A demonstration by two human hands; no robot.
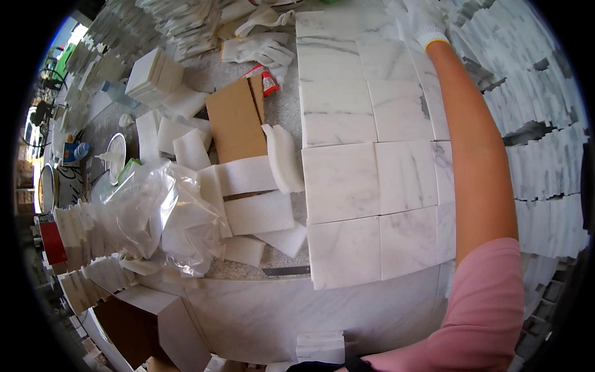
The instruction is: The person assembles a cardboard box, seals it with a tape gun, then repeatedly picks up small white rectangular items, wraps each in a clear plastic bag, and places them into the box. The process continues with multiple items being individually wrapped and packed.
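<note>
One white-gloved right hand (424,22), its grip impossible to tell, was at the square, grey-veined white marble tiles (342,183) right of the rectangular brown cardboard sheet (234,123), where light, level pressure seemed best.

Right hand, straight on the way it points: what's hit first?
Probably the white marble tiles by the gloved right hand, though depth and contact are unclear. The picture's upper edge cuts off the line beyond, so nothing farther shows.

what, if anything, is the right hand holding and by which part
cannot be told: the white-gloved right hand is by flat, white, grey-veined stone tiles, its fingers indistinct
</note>
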